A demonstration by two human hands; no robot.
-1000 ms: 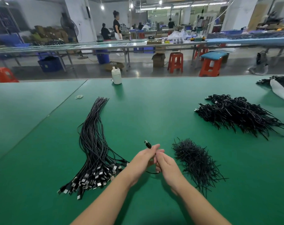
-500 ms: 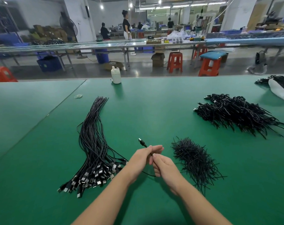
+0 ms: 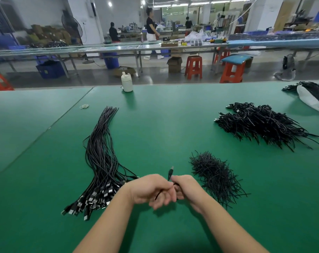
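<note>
Both hands meet just left of tie pile [image 3: 215,172], low over green tabletop [image 3: 155,134]. Left hand [image 3: 151,190] fingers [image 3: 161,202] curled round black cable [image 3: 170,174]; right hand [image 3: 188,189] fingers gripping same cable, plug end poking up. Cable bundle [image 3: 100,161] farther left of tie pile.

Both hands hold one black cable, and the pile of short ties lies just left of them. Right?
No. The head view shows the pile of short ties just right of them; the left hand and right hand do hold one black cable.
</note>
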